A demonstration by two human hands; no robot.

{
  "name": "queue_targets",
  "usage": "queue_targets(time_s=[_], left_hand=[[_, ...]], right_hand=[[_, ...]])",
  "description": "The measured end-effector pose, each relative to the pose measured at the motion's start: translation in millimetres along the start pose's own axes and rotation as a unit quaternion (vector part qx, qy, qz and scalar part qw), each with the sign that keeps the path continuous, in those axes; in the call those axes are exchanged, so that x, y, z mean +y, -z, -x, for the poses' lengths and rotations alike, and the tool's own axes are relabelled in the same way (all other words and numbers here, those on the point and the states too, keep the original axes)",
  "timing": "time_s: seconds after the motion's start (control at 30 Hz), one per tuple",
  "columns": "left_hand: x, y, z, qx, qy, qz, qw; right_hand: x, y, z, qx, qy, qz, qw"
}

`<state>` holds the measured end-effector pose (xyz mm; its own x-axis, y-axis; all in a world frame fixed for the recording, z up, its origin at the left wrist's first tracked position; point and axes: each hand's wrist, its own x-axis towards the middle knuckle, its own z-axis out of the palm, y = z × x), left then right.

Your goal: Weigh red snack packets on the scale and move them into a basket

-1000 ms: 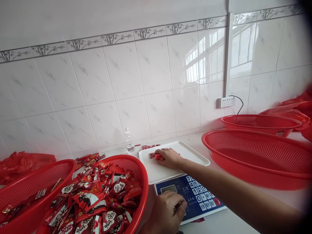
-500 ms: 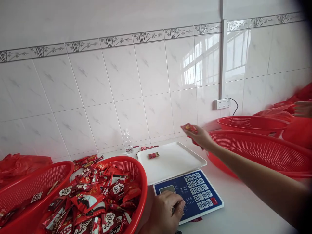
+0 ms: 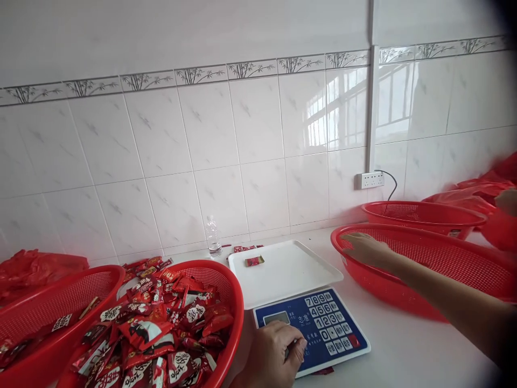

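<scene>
My left hand [image 3: 274, 353] rests on the lower left of the blue scale panel [image 3: 339, 350], its fingers curled; whatever they might hold is hidden. Over the left end of a large red basket [image 3: 412, 280] is my right hand [image 3: 365, 249], its fingers stretched out and no packet visible in it. One small red packet [image 3: 254, 261] lies on the white scale tray [image 3: 283, 275]. At the lower left, a red basket [image 3: 236, 323] is heaped with red wrapped packets [image 3: 149, 328].
A clear bottle [image 3: 212, 237] stands by the tiled wall. Another red basket [image 3: 424, 213] is behind the large one. At the far left is a red basket [image 3: 24, 328] with red bags [image 3: 40, 269] behind. Another person's hand [image 3: 507, 201] shows at the right edge.
My right hand has moved right and down from above the tray to the large basket, and the red packets it held are gone from it. My left hand has stayed on the scale.
</scene>
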<state>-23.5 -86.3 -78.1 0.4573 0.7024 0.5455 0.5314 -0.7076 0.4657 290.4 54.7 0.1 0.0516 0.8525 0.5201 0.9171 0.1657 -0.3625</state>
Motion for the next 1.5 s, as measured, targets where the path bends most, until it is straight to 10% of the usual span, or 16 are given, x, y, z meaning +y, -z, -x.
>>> queue_targets(time_s=[0.23,0.4,0.63,0.83,0.97,1.07,1.2,1.37,1.5], left_hand=[[-3,-1.1,0,0.004,0.015,-0.002,1.000],[-9,-6.4,1,0.000,0.009,-0.001,1.000],[-8,-8.4,3,0.002,-0.004,-0.010,1.000],[-1,-1.0,3,-0.006,-0.003,-0.006,1.000],[-3,-5.1,2,-0.010,-0.005,-0.026,1.000],[2,-9.6,1,-0.031,-0.032,-0.077,0.996],[33,10.0,-2,-0.077,-0.074,-0.126,0.986],[71,87.6,0,-0.097,-0.017,-0.170,0.981],[41,148.7,0,-0.105,0.139,-0.251,0.952]], right_hand=[[-147,-70,11,-0.190,0.234,-0.038,0.953],[-194,-108,13,-0.232,0.268,-0.044,0.934],[-163,-81,17,-0.184,0.259,-0.043,0.947],[-45,-15,15,-0.006,0.139,0.033,0.990],[19,-9,20,0.036,0.026,0.099,0.994],[3,-31,34,0.019,0.057,0.045,0.997],[-81,-61,66,0.025,0.215,-0.118,0.969],[-141,-76,90,0.093,0.285,-0.137,0.944],[-134,-75,98,0.122,0.293,-0.178,0.932]])
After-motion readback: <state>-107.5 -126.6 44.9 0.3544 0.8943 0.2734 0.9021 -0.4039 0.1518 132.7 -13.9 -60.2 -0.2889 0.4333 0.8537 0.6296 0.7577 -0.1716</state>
